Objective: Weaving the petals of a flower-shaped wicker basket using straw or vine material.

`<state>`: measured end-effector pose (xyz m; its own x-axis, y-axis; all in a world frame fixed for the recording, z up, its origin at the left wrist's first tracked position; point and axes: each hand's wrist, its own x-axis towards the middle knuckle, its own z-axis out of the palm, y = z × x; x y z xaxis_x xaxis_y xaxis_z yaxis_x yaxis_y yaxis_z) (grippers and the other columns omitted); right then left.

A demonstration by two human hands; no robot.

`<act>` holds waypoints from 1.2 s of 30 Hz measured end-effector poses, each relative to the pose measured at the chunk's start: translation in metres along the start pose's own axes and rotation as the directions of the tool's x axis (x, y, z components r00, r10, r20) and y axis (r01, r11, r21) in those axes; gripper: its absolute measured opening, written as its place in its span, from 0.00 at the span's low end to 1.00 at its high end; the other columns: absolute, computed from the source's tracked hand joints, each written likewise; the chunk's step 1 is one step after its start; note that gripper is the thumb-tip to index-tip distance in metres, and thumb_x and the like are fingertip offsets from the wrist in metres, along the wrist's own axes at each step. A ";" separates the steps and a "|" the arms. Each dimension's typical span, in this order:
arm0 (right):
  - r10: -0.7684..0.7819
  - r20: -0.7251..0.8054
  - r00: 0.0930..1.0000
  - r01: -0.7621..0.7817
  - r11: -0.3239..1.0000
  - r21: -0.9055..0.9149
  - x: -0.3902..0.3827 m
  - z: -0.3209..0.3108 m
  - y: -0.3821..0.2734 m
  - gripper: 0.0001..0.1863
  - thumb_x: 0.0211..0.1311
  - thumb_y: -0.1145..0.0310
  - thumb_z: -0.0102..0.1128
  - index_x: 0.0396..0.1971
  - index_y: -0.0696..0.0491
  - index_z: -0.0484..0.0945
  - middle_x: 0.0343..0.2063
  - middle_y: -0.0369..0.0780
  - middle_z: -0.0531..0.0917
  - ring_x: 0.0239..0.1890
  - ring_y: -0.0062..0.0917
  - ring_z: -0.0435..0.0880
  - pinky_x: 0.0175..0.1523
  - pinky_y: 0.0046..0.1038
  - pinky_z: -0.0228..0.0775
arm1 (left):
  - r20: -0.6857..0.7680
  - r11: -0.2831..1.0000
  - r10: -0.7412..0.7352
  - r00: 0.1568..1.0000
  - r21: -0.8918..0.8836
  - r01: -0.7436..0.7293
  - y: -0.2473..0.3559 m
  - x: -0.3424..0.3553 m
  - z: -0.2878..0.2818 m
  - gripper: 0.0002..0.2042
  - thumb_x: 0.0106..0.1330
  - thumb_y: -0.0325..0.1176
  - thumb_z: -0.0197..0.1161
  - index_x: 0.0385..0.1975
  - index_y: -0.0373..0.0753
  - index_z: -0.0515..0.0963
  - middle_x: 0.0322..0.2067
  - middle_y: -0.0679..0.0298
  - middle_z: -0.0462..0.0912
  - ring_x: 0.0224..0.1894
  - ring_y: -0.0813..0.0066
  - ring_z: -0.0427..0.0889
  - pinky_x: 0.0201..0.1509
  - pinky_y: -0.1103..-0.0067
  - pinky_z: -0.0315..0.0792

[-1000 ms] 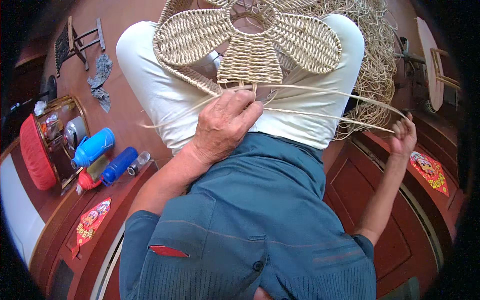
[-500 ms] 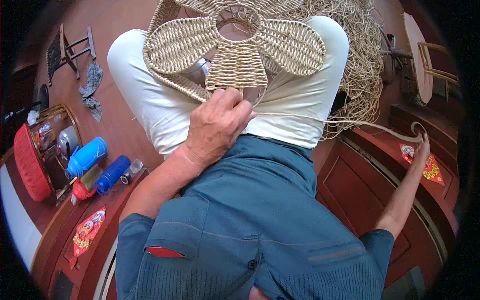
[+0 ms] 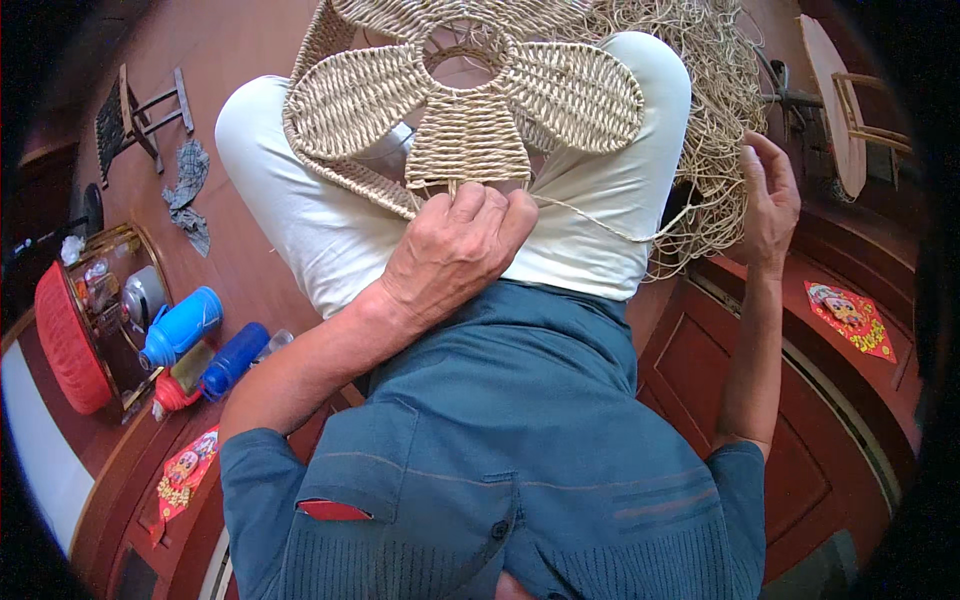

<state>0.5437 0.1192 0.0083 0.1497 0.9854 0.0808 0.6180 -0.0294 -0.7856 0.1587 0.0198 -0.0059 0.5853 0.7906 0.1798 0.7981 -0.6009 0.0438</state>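
A woven straw-cord piece [image 3: 470,140] with petals around a round opening rests across my lap and knees. My left hand [image 3: 462,238] is closed at the lower edge of its middle petal, where short bare frame rods show; the fingertips are hidden under the knuckles. From that petal's right corner a loose cord [image 3: 600,230] runs over my right thigh toward the cord pile. Off to the right, beside the pile, my right hand [image 3: 770,205] is raised with thumb and fingers apart, holding nothing that I can see.
A big tangled heap of cord [image 3: 715,120] lies beyond my right knee. A round wooden board [image 3: 832,110] stands farther right. To the left are a blue thermos [image 3: 182,325], a dark blue bottle [image 3: 235,360], a red stool [image 3: 72,340], a grey cloth [image 3: 188,190] and a wooden chair [image 3: 140,120].
My right hand has come inward and up from the far right and let go of the cord, which was stretched out and now hangs slack. The left hand stays at the petal's edge.
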 end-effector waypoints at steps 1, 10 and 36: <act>-0.026 0.007 1.000 0.026 1.000 0.001 -0.005 0.008 -0.011 0.18 0.80 0.64 0.65 0.60 0.59 0.83 0.54 0.40 0.88 0.58 0.23 0.84 0.66 0.28 0.74 | -0.001 1.000 0.001 1.000 0.002 -0.001 0.000 0.001 0.000 0.11 0.65 0.29 0.64 0.47 0.41 0.78 0.35 0.65 0.79 0.37 0.70 0.81 0.38 0.76 0.77; -0.124 0.313 0.942 0.078 0.985 0.154 -0.088 0.076 -0.085 0.11 0.74 0.73 0.67 0.53 0.57 0.86 0.44 0.38 0.87 0.44 0.21 0.85 0.52 0.25 0.78 | 0.100 0.626 -0.383 0.918 -0.703 0.338 0.000 0.003 -0.007 0.17 0.64 0.22 0.70 0.52 0.39 0.76 0.37 0.60 0.82 0.40 0.65 0.85 0.45 0.70 0.79; 0.267 0.797 0.541 -0.828 0.336 0.449 -0.120 0.132 -0.079 0.21 0.87 0.52 0.48 0.31 0.48 0.70 0.26 0.31 0.71 0.26 0.16 0.67 0.29 0.21 0.56 | -0.146 0.162 -0.987 0.073 -0.917 0.365 -0.407 -0.177 -0.212 0.12 0.80 0.36 0.64 0.56 0.37 0.84 0.39 0.69 0.83 0.41 0.80 0.80 0.50 0.77 0.75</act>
<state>0.3749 0.0260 -0.0208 -0.3691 0.6591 -0.6553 -0.2628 -0.7503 -0.6066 -0.2996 0.0993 0.1533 -0.7653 0.6337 0.1131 0.2127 0.0831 0.9736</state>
